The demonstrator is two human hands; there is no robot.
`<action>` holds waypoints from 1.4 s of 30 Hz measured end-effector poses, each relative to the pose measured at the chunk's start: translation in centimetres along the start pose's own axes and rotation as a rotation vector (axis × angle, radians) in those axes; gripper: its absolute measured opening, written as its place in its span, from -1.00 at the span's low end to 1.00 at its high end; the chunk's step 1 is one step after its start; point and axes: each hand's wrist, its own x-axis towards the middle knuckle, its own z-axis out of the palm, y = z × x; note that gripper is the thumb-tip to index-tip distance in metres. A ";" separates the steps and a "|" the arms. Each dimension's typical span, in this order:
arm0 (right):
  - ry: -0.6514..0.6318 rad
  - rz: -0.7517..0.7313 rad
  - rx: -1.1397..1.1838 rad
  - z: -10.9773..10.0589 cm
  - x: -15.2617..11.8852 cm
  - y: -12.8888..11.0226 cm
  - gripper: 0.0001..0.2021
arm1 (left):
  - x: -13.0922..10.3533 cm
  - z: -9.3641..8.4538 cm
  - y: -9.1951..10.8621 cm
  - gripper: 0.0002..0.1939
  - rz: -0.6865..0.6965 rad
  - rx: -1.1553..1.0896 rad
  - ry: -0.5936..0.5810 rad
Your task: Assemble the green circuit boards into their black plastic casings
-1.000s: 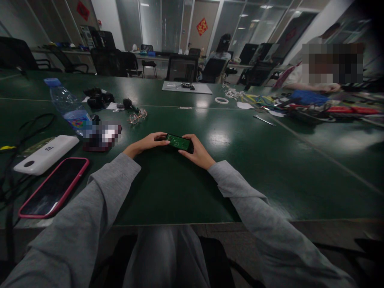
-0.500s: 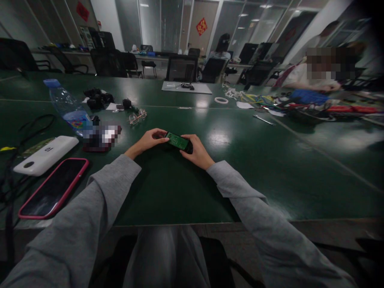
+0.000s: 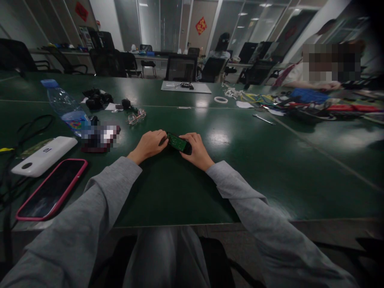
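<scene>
A small black-edged device with a green circuit board (image 3: 176,142) on its upper face is held above the middle of the table, tilted down to the right. My right hand (image 3: 196,151) wraps the right end, thumb along the near edge and fingers over the far edge. At the left end, my left hand (image 3: 152,145) is closed with its fingertips on the corner; its palm side is hidden. The underside of the device cannot be seen.
Left of my arm lie a pink-cased phone (image 3: 52,189), a white power bank (image 3: 45,156), a plastic bottle (image 3: 67,110) and black cables. Eyeglasses (image 3: 137,116) rest farther back. To the right are a wrench (image 3: 264,119), a tape roll (image 3: 221,100) and piled wires. A person sits beyond.
My left hand has turned over, its fingers curling around the device's left end where the thumb lay on top before. My right hand keeps its hold almost unchanged.
</scene>
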 end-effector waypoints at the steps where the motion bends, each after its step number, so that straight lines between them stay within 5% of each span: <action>1: -0.004 -0.006 -0.007 0.0 0.0 0.0 -0.46 | 0.0 0.0 0.0 -0.73 0.002 0.019 -0.005; 17: -0.026 -0.015 -0.092 -0.1 0.0 0.1 -0.36 | -0.1 0.5 0.0 -0.68 0.003 0.005 0.024; 28: 0.063 0.053 -0.175 0.2 -0.1 1.6 -0.36 | -0.3 0.1 -0.2 -0.69 -0.084 -0.077 0.056; 42: 0.120 0.221 -0.180 0.8 -0.3 3.0 -0.47 | -0.3 1.0 -1.4 -0.70 -0.031 -0.053 0.007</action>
